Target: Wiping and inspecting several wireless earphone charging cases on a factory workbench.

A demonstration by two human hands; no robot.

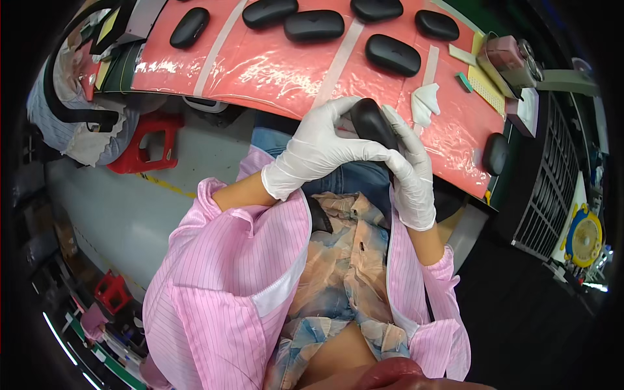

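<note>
Between my two white-gloved hands is a smooth black rounded case [372, 122], held tilted just over the table's near edge. The fingers and thumb of my left hand [318, 146] curve round its left side and lower part. My right hand [413, 170] wraps its right side, fingers along the far edge. Gloved fingers hide part of its underside. Beyond my hands lie similar cases, among them one case [392, 55] straight ahead and another case [314, 25] farther left. A crumpled white cloth [425, 104] rests on the table, right of my right hand.
The table has a glossy red cover [260, 71] with pale strips. One more case [495, 154] lies at its right edge, below a clear jar [510, 53] and a yellow sheet [486, 81]. A red stool [151, 144] stands on the floor at left, beside a black-framed chair [81, 117].
</note>
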